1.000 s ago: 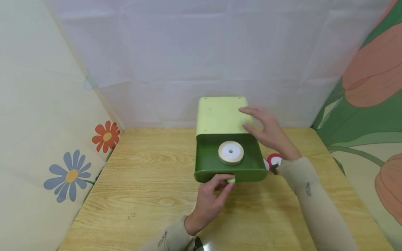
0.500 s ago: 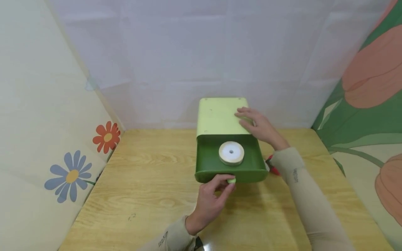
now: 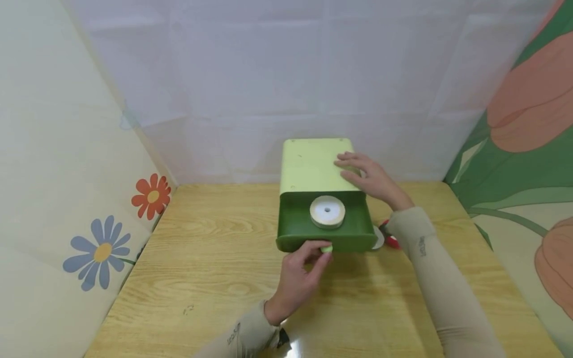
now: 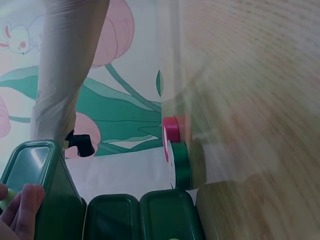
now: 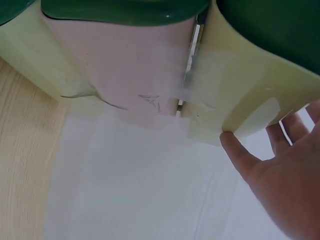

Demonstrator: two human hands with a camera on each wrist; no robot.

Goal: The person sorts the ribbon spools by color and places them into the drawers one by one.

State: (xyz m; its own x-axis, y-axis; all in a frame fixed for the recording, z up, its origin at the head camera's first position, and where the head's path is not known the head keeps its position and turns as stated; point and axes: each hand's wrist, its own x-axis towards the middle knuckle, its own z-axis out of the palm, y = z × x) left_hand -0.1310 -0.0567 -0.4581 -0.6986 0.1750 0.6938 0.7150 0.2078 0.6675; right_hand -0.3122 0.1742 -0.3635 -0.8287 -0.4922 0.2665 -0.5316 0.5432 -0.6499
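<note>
A small drawer cabinet [image 3: 313, 166] with a pale green top stands upright on the table. Its dark green top drawer [image 3: 293, 219] sticks out toward me, holding a white-faced ribbon spool [image 3: 319, 209] that lies flat. With thumb and fingers, my left hand [image 3: 296, 281] pinches the drawer's light green knob [image 3: 327, 248]. My right hand [image 3: 373, 178] rests on the right edge of the cabinet's top with fingers spread. In the right wrist view, the thumb [image 5: 240, 155] touches the pale yellow-green casing [image 5: 255, 90].
Right of the cabinet, a green ribbon spool [image 4: 182, 166] and a red one [image 4: 172, 129] stand on the table. Two lower drawers [image 4: 112, 217] sit pushed in, and a pink casing [image 5: 130, 70] forms the middle tier. A white sheet [image 3: 246, 89] hangs behind.
My right hand has come down onto the cabinet's top. The drawer has slid slightly inward, with my left hand on its knob and the spool riding along.
</note>
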